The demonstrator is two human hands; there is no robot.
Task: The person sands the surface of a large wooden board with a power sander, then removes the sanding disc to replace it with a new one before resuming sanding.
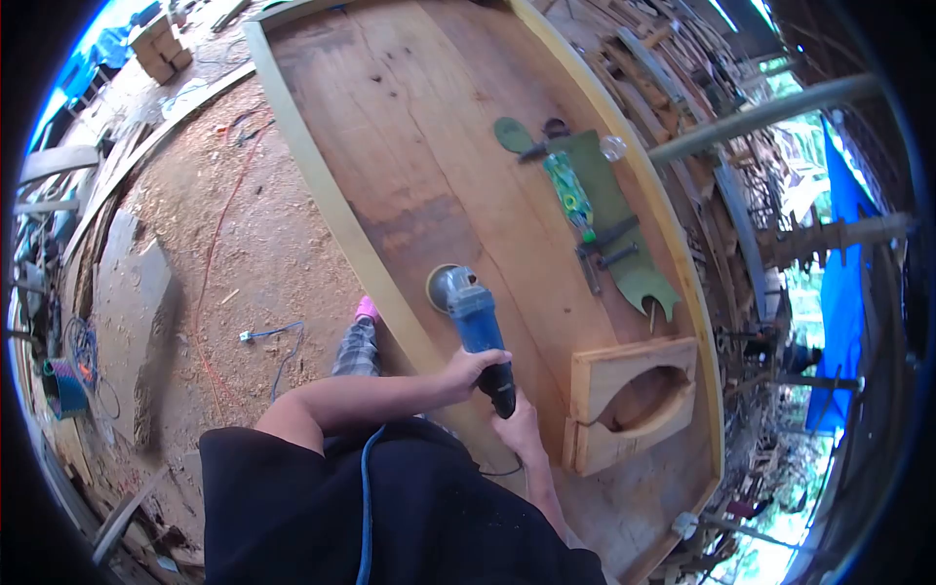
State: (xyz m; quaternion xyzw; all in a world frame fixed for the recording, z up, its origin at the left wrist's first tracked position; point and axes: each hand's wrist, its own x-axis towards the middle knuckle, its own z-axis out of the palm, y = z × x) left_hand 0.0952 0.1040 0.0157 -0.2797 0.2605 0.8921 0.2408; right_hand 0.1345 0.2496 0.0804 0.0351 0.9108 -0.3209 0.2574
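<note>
A blue power sander (475, 318) with a round disc (444, 288) at its head rests against the brown wooden panel (390, 166). My left hand (472, 372) is wrapped round the middle of its body. Lower down, my right hand (517, 425) grips the black rear end of the tool. The disc touches or nearly touches the panel near its left raised edge. A blue cord (368, 497) hangs over my dark shirt.
On the panel's right lie a green sheet (609, 180), a green patterned bottle (567, 195), a clamp (591, 268) and a wooden block with an oval opening (585, 390). A raised rim (310, 175) borders the panel. Sawdust, cords and a slab (136, 331) lie left.
</note>
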